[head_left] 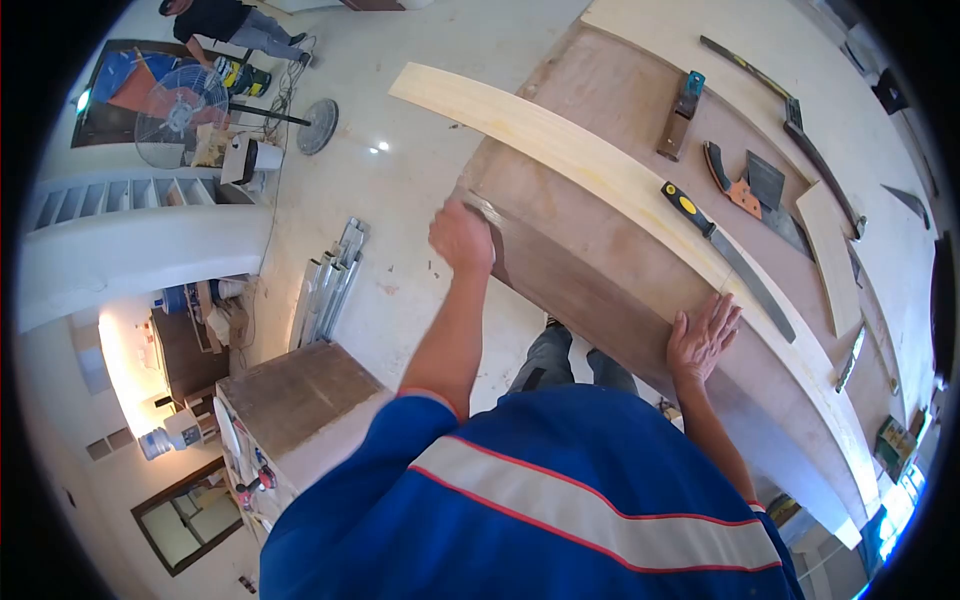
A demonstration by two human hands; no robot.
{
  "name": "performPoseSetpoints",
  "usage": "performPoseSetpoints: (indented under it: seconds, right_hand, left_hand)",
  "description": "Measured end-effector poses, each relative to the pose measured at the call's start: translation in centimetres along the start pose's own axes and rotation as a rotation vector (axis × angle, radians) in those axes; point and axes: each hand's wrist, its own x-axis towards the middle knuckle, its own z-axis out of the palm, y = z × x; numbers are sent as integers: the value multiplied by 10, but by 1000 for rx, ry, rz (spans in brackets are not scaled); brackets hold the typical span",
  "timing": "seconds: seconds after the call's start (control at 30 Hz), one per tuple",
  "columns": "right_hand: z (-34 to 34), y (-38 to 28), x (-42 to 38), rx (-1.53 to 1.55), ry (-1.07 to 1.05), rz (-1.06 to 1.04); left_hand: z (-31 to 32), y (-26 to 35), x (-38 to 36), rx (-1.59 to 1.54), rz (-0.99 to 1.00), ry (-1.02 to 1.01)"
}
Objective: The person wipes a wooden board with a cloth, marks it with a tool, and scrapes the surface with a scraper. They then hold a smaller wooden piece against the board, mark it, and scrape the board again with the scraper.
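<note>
My left hand [462,238] is closed at the near left corner of the wooden workbench [600,290]; what its fingers hold, if anything, is hidden. Fingers spread, my right hand [705,337] lies flat by the near edge of a long pale wood board [560,140]. That board runs across the bench, its left end sticking out past the edge. A hand saw [750,280] with a black and yellow handle rests on the board, just beyond my right hand.
Farther back on the bench are a plane [682,115], an orange-handled tool [738,190] and a short wood strip [830,260]. A standing fan [185,115], metal profiles [330,285] and a brown-topped cabinet [300,395] stand left. Another person [240,25] is at upper left.
</note>
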Motion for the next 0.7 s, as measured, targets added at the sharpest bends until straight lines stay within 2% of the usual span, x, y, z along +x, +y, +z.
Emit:
performPoseSetpoints:
  seconds: [0.1, 0.23, 0.33, 0.43, 0.5, 0.53, 0.6, 0.67, 0.7]
  right_hand:
    - [1, 3, -6, 3, 3, -14]
    - [-2, -3, 1, -36, -98, 63]
    - [1, 2, -3, 34, -20, 8]
    - [-1, 2, -2, 3, -38, 31]
    - [-5, 1, -3, 27, -38, 41]
    - [-6, 0, -3, 42, -37, 41]
    - [-5, 1, -3, 47, -36, 43]
    - [-4, 2, -3, 49, -29, 37]
    - [-6, 2, -3, 51, -23, 32]
  left_hand:
    - [13, -16, -16, 28, 35, 149]
    - [30, -31, 47, 127, -146, 185]
    - [27, -32, 61, 123, -112, 224]
    - [15, -12, 24, 122, 83, 248]
    - [23, 10, -24, 43, 292, 200]
    - [25, 26, -56, -46, 473, 232]
    - [14, 65, -120, -210, 769, 51]
    - [5, 102, -168, -381, 1060, -27]
    - [6, 106, -173, -458, 1098, 18]
